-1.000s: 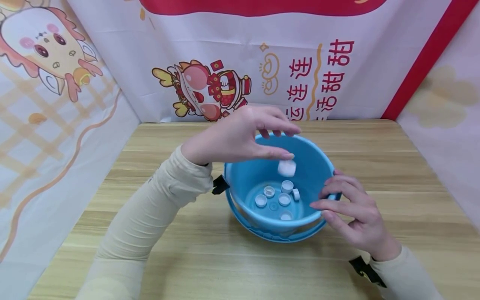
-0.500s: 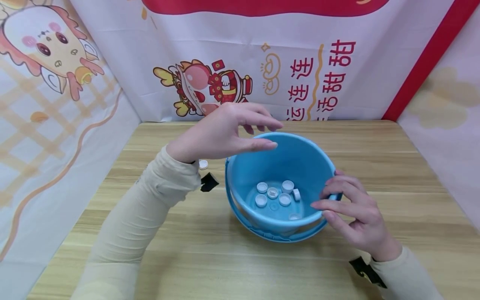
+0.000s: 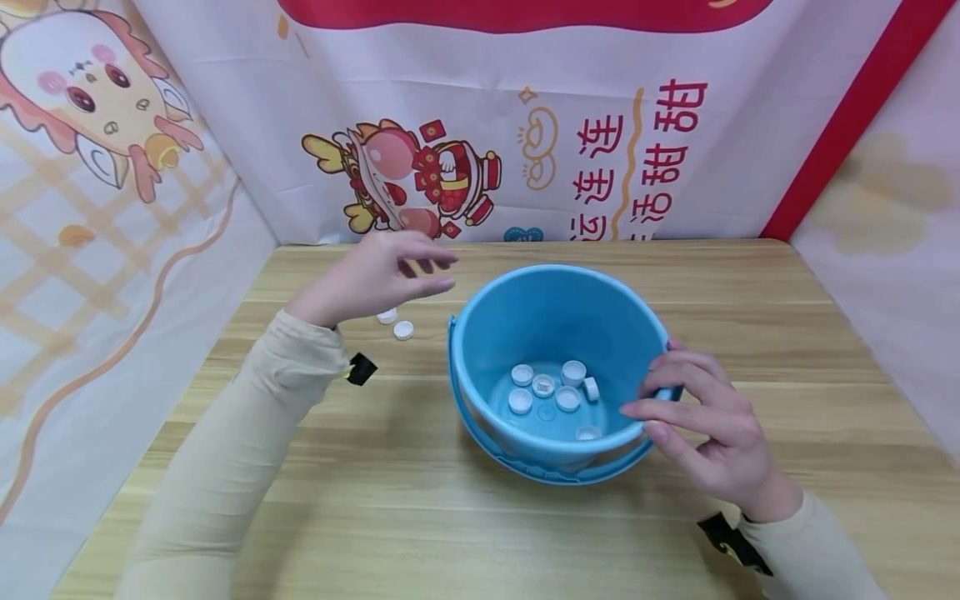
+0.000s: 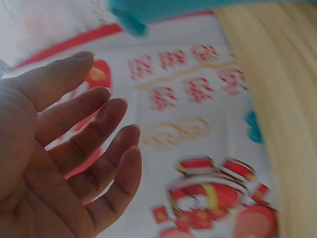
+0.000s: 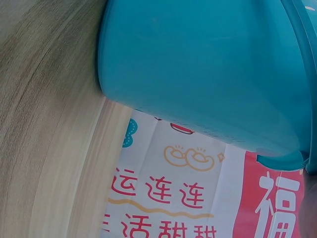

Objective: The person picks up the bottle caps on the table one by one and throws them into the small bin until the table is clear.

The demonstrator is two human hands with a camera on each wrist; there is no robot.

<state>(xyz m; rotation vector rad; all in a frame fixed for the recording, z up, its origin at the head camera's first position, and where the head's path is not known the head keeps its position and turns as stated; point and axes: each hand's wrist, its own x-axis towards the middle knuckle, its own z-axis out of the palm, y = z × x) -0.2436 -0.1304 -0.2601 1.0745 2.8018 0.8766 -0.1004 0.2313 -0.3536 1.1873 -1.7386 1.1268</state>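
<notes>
A blue bucket (image 3: pixel 495 358) stands on the table, with several white bottle caps (image 3: pixel 567 399) on its floor. My right hand (image 3: pixel 708 425) grips the bucket's right rim between thumb and fingers. In the right wrist view the bucket's side wall (image 5: pixel 198 64) fills the upper part, and only a sliver of the hand shows at the right edge. Left of the bucket, my left hand (image 3: pixel 382 275) hovers above the table with nothing in it. Its fingers (image 4: pixel 94 124) are loosely bent and apart in the left wrist view. Two white caps (image 3: pixel 403 330) lie on the table just below that hand.
The bucket's blue handle (image 3: pixel 525 471) hangs down around its front. A wooden table (image 3: pixel 420 533) carries everything. Behind it hangs a white printed cloth (image 3: pixel 450 67) with red characters, and another patterned cloth (image 3: pixel 97 275) lines the left side.
My left hand let a white cap drop into the bucket, then moved left, away from the bucket and over the loose caps. The right hand stayed on the rim.
</notes>
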